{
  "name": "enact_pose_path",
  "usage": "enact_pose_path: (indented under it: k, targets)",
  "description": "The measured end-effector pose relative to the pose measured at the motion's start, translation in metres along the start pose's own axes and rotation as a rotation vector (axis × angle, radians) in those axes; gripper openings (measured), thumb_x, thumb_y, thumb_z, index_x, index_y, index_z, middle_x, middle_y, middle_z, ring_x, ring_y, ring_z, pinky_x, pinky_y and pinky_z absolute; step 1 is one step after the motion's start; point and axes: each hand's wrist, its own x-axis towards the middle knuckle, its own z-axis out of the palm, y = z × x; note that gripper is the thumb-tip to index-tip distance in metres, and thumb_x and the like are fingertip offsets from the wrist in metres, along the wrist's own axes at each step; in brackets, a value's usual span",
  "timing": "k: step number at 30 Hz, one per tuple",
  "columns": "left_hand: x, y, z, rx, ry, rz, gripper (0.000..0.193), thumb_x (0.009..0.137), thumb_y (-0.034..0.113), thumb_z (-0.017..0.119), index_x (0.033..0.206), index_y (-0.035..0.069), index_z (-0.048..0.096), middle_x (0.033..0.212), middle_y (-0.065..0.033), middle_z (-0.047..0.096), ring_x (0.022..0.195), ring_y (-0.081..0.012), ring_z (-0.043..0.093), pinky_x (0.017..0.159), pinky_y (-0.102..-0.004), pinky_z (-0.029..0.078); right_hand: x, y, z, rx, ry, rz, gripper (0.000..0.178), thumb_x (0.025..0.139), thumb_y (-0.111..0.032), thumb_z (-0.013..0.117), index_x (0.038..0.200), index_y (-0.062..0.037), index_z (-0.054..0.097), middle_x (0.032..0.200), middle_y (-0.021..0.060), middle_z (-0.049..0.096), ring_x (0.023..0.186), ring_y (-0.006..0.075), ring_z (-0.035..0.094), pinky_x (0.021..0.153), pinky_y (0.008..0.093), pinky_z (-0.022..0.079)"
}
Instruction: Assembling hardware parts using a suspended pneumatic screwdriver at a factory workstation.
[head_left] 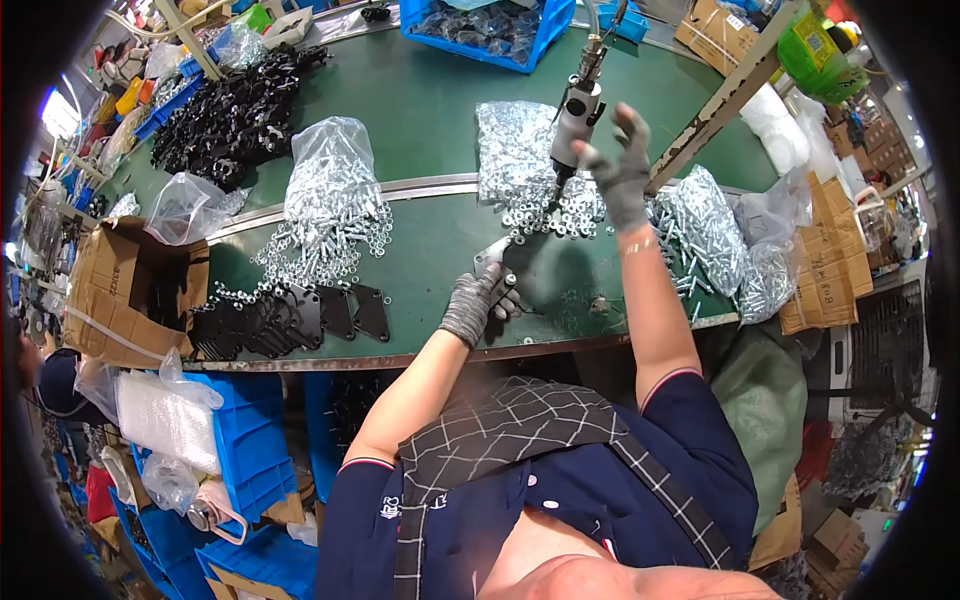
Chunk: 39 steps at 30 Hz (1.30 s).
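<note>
My left hand (480, 305), in a grey knit glove, is closed on a small metal plate (492, 254) over the near part of the green bench. A short silver fastener (510, 280) shows by its fingertips. My right hand (622, 178), gloved with bare fingertips, is raised with its fingers apart, just right of a hanging air screwdriver (577, 125). The tool points down at a pile of silver nuts (565, 215), and I see no grip on it. Black plates (270, 322) lie in an overlapping row left of my left hand.
Spilling bags of bolts lie left (330, 200) and right (700, 230); another bag (510, 150) sits behind the nuts. An open cardboard box (130, 290) stands at the left end. Black parts (235, 115) are heaped farther back, near a blue bin (480, 62). A slanted post (715, 105) rises at right.
</note>
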Motion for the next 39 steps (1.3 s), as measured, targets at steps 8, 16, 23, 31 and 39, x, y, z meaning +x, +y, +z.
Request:
enact_pose_path:
  k: [8,16,23,31,39]
  targets:
    - [0.003,-0.002,0.001,-0.064,0.034,0.029,0.030,0.089,0.027,0.052,0.084,-0.002,0.054,0.065,-0.0133,0.060,0.047,-0.0215,0.057,0.039,-0.0266,0.043,-0.011,0.006,0.040,0.238,-0.513,0.301,0.044,0.071,-0.011,0.072,0.109,-0.0051,0.050,0.095,0.0048,0.059,0.083,0.0165,0.058,0.072,0.0285,0.049]
    - [-0.004,0.002,0.007,-0.062,0.062,-0.037,0.033,0.089,0.029,0.050,0.085,-0.003,0.053,0.061,-0.0133,0.058,0.038,-0.0181,0.050,0.040,-0.0316,0.047,-0.057,-0.100,-0.002,0.820,-0.520,0.560,0.047,0.070,-0.004,0.071,0.110,-0.0057,0.046,0.097,0.0101,0.058,0.087,0.0183,0.057,0.076,0.0330,0.049]
    - [-0.009,0.005,0.010,-0.053,0.094,-0.031,0.031,0.089,0.029,0.051,0.080,-0.001,0.054,0.061,-0.0126,0.058,0.039,-0.0170,0.049,0.040,-0.0309,0.047,-0.070,-0.091,-0.002,0.744,-0.513,0.421,0.039,0.070,-0.001,0.068,0.106,-0.0064,0.051,0.095,0.0055,0.059,0.082,0.0141,0.057,0.075,0.0282,0.048]
    - [-0.001,0.002,0.008,0.005,0.083,-0.002,0.024,0.088,0.027,0.053,0.083,0.003,0.055,0.064,-0.0098,0.059,0.040,-0.0145,0.049,0.036,-0.0268,0.040,-0.089,-0.088,0.002,0.908,-0.541,0.582,0.043,0.070,-0.002,0.068,0.107,-0.0077,0.049,0.098,0.0057,0.055,0.085,0.0178,0.056,0.076,0.0317,0.047]
    - [-0.019,0.002,0.006,-0.018,0.126,0.099,0.019,0.085,0.026,0.056,0.085,0.007,0.055,0.065,-0.0026,0.056,0.044,-0.0121,0.048,0.036,-0.0244,0.036,-0.052,-0.106,-0.003,-0.040,-0.414,-0.283,0.041,0.076,-0.021,0.064,0.112,-0.0067,0.049,0.099,0.0119,0.054,0.085,0.0248,0.056,0.079,0.0300,0.045]
